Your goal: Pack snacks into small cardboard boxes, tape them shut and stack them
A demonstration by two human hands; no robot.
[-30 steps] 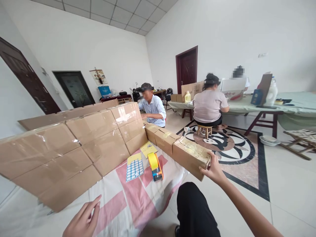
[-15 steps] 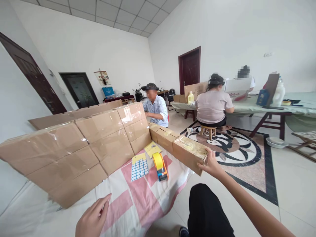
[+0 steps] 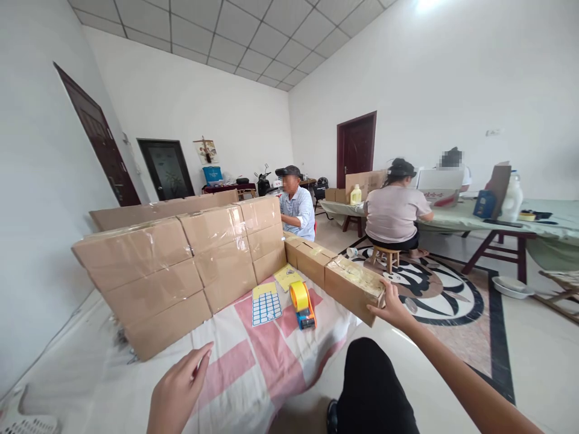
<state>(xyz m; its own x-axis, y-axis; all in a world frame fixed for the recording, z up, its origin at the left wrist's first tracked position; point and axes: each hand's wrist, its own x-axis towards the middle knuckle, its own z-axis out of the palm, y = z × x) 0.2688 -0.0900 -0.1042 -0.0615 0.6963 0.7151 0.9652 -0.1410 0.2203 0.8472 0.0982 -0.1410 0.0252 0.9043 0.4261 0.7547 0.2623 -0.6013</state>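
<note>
While the right hand (image 3: 389,304) holds the near end of a taped cardboard box (image 3: 349,289), thumb and fingers parted around its corner, the left hand (image 3: 180,386), half curled and empty, is over a pink-and-white cloth (image 3: 268,364). The box is nearest in a row of boxes (image 3: 311,260), near a tape dispenser (image 3: 299,296).

Right of centre, a long brown cardboard box (image 3: 347,293), shiny wrinkled tape (image 3: 355,270) along its top, slants toward the lower right, near end in the right hand (image 3: 392,307). It ends a row of similar boxes (image 3: 311,261). The left hand (image 3: 181,386), lower left, is over a creased pink-and-white sheet (image 3: 272,343).
</note>
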